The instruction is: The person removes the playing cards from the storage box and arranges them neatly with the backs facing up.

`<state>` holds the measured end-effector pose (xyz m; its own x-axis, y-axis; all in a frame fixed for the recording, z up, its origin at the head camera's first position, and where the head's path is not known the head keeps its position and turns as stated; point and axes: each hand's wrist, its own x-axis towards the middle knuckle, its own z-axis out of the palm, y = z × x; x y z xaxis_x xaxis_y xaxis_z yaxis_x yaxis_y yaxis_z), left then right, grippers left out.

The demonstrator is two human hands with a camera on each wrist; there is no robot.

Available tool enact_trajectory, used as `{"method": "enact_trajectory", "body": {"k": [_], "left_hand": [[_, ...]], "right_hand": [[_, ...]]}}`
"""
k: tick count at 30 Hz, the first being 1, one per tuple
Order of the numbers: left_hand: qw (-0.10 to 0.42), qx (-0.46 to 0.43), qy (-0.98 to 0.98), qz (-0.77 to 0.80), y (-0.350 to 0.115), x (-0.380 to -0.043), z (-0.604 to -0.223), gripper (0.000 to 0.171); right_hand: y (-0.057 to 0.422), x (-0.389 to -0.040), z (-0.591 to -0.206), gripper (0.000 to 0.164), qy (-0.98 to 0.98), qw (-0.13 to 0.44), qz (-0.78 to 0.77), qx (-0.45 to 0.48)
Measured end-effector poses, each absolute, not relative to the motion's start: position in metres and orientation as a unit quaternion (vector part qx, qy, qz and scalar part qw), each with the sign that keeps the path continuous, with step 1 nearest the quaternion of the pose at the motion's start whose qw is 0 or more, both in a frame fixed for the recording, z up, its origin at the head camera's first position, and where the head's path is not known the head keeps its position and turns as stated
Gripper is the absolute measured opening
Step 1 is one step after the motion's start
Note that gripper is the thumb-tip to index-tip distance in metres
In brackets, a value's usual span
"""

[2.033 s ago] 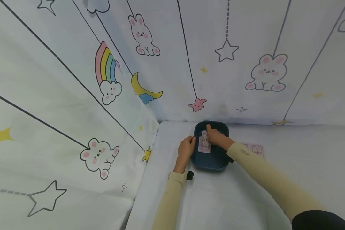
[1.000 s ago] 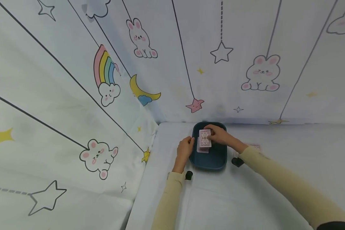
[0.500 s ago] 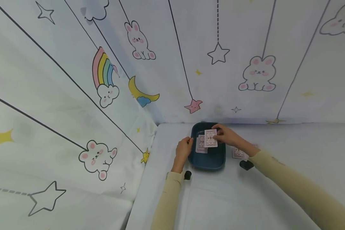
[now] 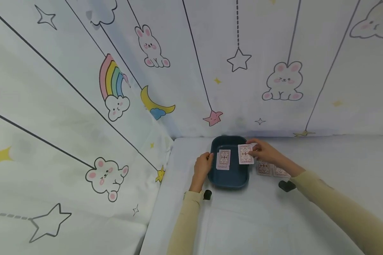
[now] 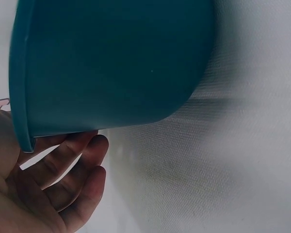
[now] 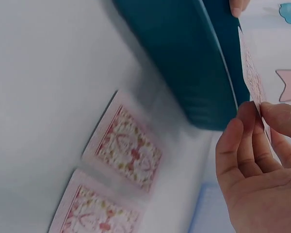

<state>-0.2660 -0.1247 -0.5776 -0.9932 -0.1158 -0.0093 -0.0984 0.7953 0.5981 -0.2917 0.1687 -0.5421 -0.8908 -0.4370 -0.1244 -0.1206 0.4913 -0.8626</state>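
A dark teal plastic bin point(image 4: 228, 183) stands on the white-covered table. My left hand point(image 4: 203, 163) grips the bin's left rim; in the left wrist view its fingers point(image 5: 82, 194) lie against the outer wall under the lip. Playing cards point(image 4: 223, 159), patterned backs up, lie overlapping inside the bin. My right hand point(image 4: 264, 152) pinches a playing card point(image 4: 245, 154) between thumb and fingers above the bin's right rim. Seen from the right wrist, that card point(image 6: 252, 73) is nearly edge-on beside the wall. Two more cards point(image 4: 264, 168) point(image 6: 128, 145) lie on the table right of the bin.
A printed cloth wall point(image 4: 191, 81) with rabbits and stars rises right behind the bin, and another side of it point(image 4: 67, 141) slants at the left. White cloth point(image 4: 249, 219) covers the table in front. Black wrist-worn pieces point(image 4: 287, 186) sit by both wrists.
My right hand has picked up a playing card from the pile in the bin and carried it right, to the right rim. The left hand keeps its grip on the bin.
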Motion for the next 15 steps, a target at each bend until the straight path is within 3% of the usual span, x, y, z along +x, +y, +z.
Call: {"method": "enact_trajectory", "body": {"k": [15], "left_hand": [[0.012,0.051,-0.946,-0.321,-0.126,-0.268,-0.581,0.034]], "right_hand": [[0.217,-0.278,-0.551,0.051,0.853,0.153,-0.473,-0.156]]}}
